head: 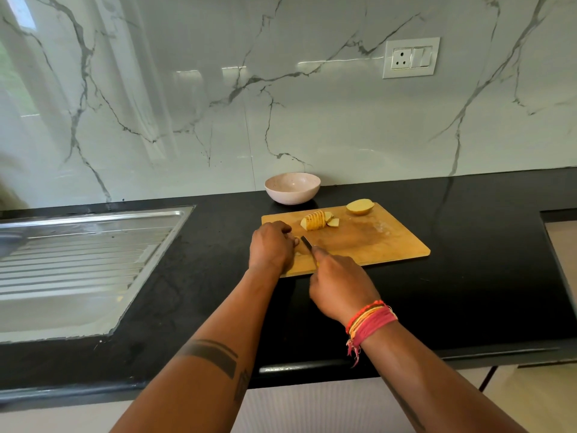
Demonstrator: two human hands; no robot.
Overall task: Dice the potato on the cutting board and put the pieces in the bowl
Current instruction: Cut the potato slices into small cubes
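From the head camera, a black stone table (468,276) runs along a glossy white marble wall (312,120) veined in grey, with a white socket and switch plate (411,57) set into it at the right. A steel sink drainboard (78,260) is sunk into the table at the left. A wooden cutting board (374,242) lies in the middle, and a pale empty bowl (292,187) stands just behind its far left corner, against the wall. On the board sit a sliced half potato (315,220) with loose pieces beside it, and an uncut half potato (360,206) near the far edge. The left hand (271,248) curls over something small at the board's near left corner; what it holds is hidden. The right hand (340,285), with threads round its wrist, grips a knife (307,242) whose blade points toward the left hand.
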